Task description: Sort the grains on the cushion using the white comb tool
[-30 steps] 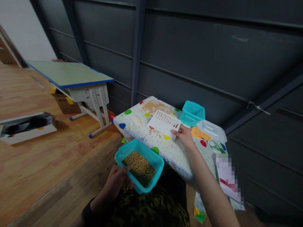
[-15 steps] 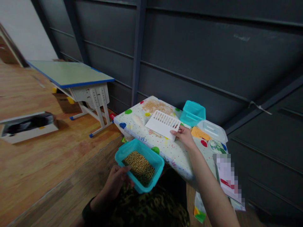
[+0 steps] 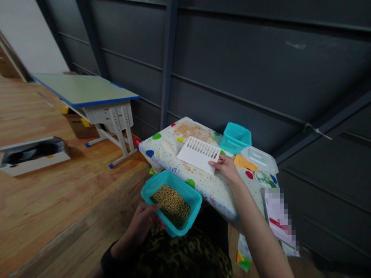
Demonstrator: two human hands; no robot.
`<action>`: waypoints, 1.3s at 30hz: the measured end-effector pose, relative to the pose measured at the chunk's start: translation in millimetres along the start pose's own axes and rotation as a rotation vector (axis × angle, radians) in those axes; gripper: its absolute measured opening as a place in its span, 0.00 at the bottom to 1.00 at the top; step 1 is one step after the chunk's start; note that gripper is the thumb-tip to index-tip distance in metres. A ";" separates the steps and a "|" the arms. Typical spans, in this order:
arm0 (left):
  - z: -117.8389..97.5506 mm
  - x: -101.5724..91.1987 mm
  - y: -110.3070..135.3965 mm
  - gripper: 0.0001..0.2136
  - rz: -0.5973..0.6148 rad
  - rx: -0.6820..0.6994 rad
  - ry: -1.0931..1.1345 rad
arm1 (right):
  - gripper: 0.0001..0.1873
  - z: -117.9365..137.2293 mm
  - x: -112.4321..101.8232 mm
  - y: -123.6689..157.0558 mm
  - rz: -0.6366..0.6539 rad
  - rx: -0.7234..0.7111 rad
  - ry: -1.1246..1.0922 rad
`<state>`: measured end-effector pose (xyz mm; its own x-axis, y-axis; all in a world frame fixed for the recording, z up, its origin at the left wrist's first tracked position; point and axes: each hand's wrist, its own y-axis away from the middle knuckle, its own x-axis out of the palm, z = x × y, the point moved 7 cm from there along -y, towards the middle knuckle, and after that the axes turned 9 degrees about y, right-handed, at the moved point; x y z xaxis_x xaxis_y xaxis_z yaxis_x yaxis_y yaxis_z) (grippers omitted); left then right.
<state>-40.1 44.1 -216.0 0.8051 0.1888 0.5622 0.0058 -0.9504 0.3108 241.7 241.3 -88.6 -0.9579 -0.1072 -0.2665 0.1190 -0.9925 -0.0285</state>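
Note:
My left hand grips the near-left rim of a teal plastic tub, thumb over the edge. Soybeans lie inside the tub, which sits just off the table's front edge. My right hand is closed on the right end of a white slotted plastic sheet, its slots toward the back. A few beans show by the sheet's near edge. Behind it, a spread of beans covers part of the tablecloth. A pale scoop-like object lies left of the sheet.
A second teal tub stands at the back right, beside an orange cloth and a clear lid. Papers lie at the right edge. A dark panelled wall rises behind; a green-topped desk stands left.
The white slotted sheet has shifted very slightly toward me, showing more of its near edge over the small beans. Both hands keep their holds, and the tub is almost still.

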 end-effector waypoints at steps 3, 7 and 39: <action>2.6 2.6 1.6 0.24 0.014 -0.019 0.004 | 0.27 1.3 -2.1 3.7 -0.011 -0.011 -0.012; 4.9 5.1 2.1 0.25 0.025 -0.028 0.010 | 0.24 2.6 -3.6 6.0 0.005 -0.032 0.019; 9.6 12.2 3.0 0.26 0.107 -0.030 0.020 | 0.20 2.8 -3.6 10.9 0.041 -0.003 0.040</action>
<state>-24.5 41.1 -215.6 0.7882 0.0919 0.6085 -0.0973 -0.9577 0.2707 245.7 230.7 -85.2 -0.9408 -0.1455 -0.3061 0.1590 -0.9871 -0.0194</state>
